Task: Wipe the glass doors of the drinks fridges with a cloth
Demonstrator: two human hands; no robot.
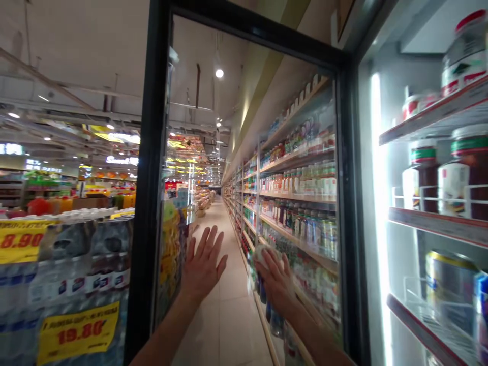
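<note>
A glass door in a black frame stands open before me. My left hand is raised at the glass with its fingers spread, holding nothing; whether the palm touches the pane I cannot tell. To its right, my right hand presses a crumpled white cloth against the glass. The fingers lie over the cloth and hide much of it.
At the right is a lit cooler with bottles and a large can on its shelf. Packed bottles with yellow price signs are stacked at the left. A long aisle and stocked shelves show in the glass.
</note>
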